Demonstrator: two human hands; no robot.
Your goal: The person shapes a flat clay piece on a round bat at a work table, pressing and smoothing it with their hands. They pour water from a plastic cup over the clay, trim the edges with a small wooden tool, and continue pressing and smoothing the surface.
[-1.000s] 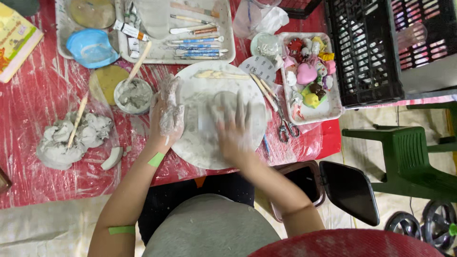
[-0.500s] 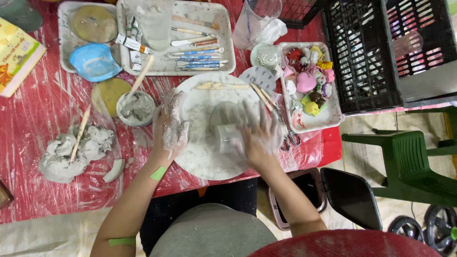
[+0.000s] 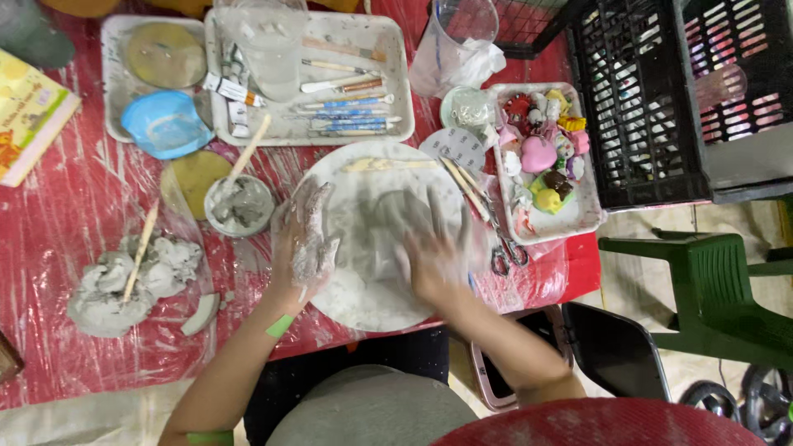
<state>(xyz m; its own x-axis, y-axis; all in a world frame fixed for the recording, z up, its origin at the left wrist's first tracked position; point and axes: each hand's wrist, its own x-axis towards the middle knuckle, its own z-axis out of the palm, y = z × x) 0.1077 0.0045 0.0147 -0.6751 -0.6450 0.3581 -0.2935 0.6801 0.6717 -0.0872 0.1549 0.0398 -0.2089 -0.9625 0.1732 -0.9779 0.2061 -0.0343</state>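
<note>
Two hands work one grey clay slab (image 3: 388,219) lying on one round white board (image 3: 363,289) at the bench's near edge. The left hand (image 3: 304,244), caked in wet clay, rests flat with fingers spread on the board's left rim. The right hand (image 3: 429,256) lies flat and spread on the slab, blurred. One small bowl (image 3: 239,205) of slip holds a wooden stick. Two white trays (image 3: 396,99) sit behind, one with modelling tools. A third tray (image 3: 588,216) holds colourful figurines. Crinkled clear plastic over red cloth covers the bench (image 3: 66,198). A black crate (image 3: 636,99) stands to the right.
</note>
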